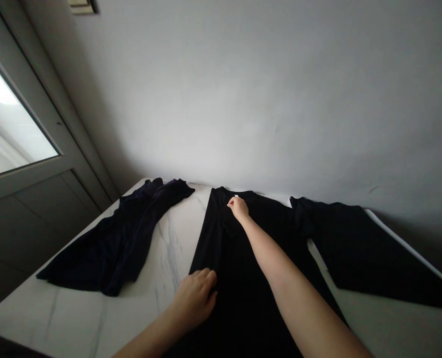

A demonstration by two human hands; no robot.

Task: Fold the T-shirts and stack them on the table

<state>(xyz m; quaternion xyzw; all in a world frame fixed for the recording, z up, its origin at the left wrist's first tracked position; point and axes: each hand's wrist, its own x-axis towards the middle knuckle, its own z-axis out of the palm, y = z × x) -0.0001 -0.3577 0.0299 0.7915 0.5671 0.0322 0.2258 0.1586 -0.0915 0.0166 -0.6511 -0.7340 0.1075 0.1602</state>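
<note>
On the table (172, 233), both our hands at the black garment (243, 278)

It lies spread out in front of us, its neckline toward the wall (280, 99) and its near end running out of view below. Our right hand (238, 208) reaches over it to the neckline, thumb and fingertips drawn close, just beside a small white label (237, 196); we cannot tell whether they pinch cloth. Our left hand (196, 298) rests nearer us on the garment's left edge, fingers curled and thumb a little apart from them; whether cloth is caught beneath, we cannot tell.

To the right, black cloth (373, 253) meets the garment's upper side, and we cannot make out where one stops. Below that meeting, a wedge of bare tabletop separates them. On our left, a rumpled navy garment (109, 248) lies well apart, leaving a broad veined strip open beside our left hand. More bare surface runs to the rounded near-left corner. The far edge runs along the wall; past the left edge stands a door (23, 204) with a bright pane (12, 119).
</note>
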